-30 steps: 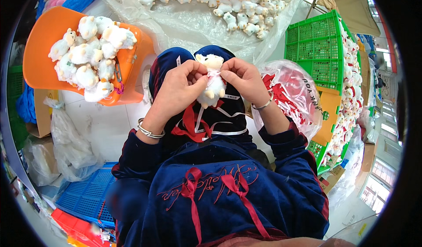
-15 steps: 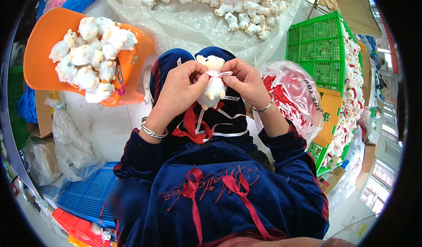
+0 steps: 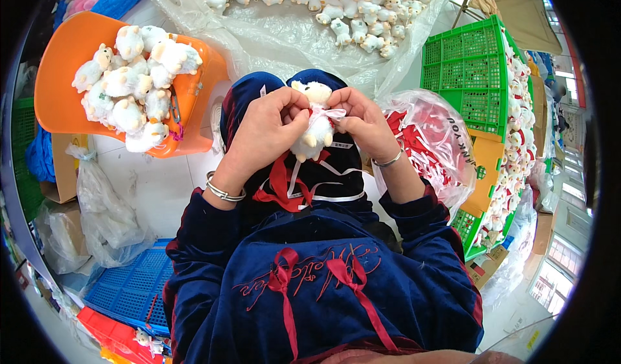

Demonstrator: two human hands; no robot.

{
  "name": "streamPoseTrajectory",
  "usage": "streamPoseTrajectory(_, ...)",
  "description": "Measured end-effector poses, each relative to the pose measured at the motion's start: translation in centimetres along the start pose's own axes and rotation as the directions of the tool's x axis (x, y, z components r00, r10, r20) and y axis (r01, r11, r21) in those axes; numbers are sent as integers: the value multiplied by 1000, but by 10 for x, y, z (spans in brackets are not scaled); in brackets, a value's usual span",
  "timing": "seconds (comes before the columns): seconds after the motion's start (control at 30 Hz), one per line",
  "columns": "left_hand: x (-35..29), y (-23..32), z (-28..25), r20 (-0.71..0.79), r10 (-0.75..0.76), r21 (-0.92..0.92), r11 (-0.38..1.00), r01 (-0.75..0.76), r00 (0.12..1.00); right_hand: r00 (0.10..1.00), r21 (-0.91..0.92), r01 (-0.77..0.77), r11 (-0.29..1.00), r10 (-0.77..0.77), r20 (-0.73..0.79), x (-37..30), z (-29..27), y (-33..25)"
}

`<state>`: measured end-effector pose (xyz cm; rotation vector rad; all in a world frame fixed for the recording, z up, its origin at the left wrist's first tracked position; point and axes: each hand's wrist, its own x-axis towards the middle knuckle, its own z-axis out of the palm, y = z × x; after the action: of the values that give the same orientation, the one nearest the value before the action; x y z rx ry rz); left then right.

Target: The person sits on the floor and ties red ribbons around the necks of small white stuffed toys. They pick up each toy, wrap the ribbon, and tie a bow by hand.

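Note:
A small white plush toy animal (image 3: 312, 134) with a cream head and feet lies upright against my lap. Round its neck is a pale ribbon (image 3: 334, 113), with a bit of red beneath it. My right hand (image 3: 367, 126) pinches the ribbon's loose part beside the neck. On the toy's other side, my left hand (image 3: 275, 130) has its fingers closed at the neck, seemingly on the ribbon; the fingers cover most of what they grip. Red ribbon pieces (image 3: 281, 181) and thin white ribbons (image 3: 336, 197) rest on my lap below the toy.
An orange chair (image 3: 65, 86) at the left bears several plush toys (image 3: 126, 82). More toys (image 3: 362, 14) lie on plastic sheeting (image 3: 259, 37) ahead. At the right are a clear bag of red and white pieces (image 3: 430, 144) and a green crate (image 3: 462, 73). A blue crate (image 3: 126, 286) stands lower left.
My left hand's fingers have shifted slightly at the toy's neck, and more red shows there. The ribbon's loose part is spread differently beside my right fingers. The toy has barely moved.

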<state>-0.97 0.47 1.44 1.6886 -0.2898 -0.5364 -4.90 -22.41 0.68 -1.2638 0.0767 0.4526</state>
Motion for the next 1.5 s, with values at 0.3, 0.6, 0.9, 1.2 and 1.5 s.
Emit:
streamPoseTrajectory(0.3, 3, 8, -3, 23, 45, 109, 993, -47, 999, 997, 148, -73, 986, 78, -28, -5, -7, 2)
streamPoseTrajectory(0.6, 17, 7, -9, 141, 327, 250, 902, -353, 935, 997, -101, 24, 995, -31, -70, -5, 7, 2)
streamPoseTrajectory(0.9, 26, 3, -19, 234, 346, 228, 889, -397, 909, 997, -130, 27, 991, -37, -72, -3, 5, 7)
streamPoseTrajectory(1.2, 31, 1, -26, 262, 212, 290, 913, -286, 942, 997, -144, 27, 989, -37, -66, 1, 5, 8)
streamPoseTrajectory(1.5, 24, 1, -24, 245, 227, -9, 973, -232, 943, 996, -140, 34, 990, -45, -79, 2, 3, 9)
